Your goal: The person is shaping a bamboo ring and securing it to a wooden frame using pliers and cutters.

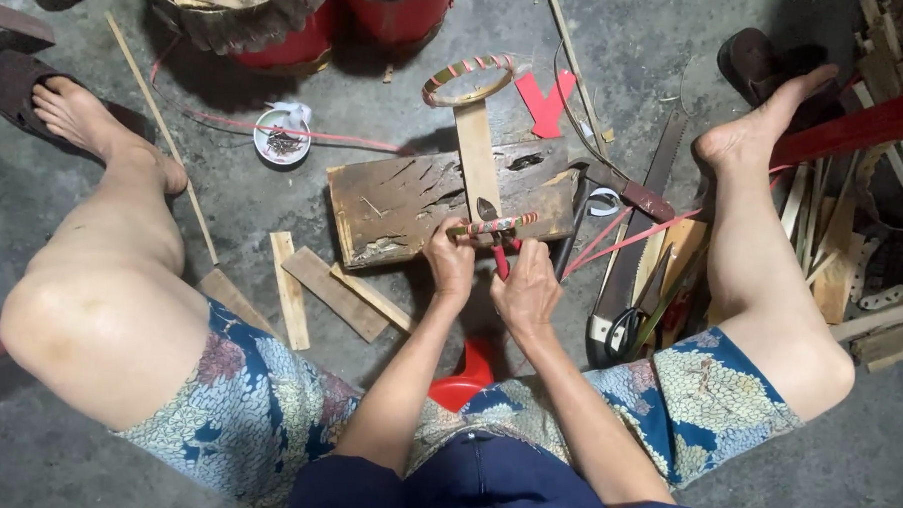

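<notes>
My left hand [449, 261] pinches the near rim of a bamboo hoop frame [478, 150], a flat wooden slat with a ring wrapped in red, green and pale strips at its far end [468, 79]. The frame lies across a worn wooden block [398, 207]. My right hand [526, 287] is closed on a red plastic strip [500, 258] beside the wrapped near bar [493, 224]. Both hands touch at the block's near edge.
Loose wood slats [335, 292] lie left of my hands. A hand saw [641, 216], scissors [624, 325] and a knife [629, 193] lie to the right. A small white bowl [281, 136], red cut strips [547, 102], red drums [309, 39] and a red stool [464, 380] are near.
</notes>
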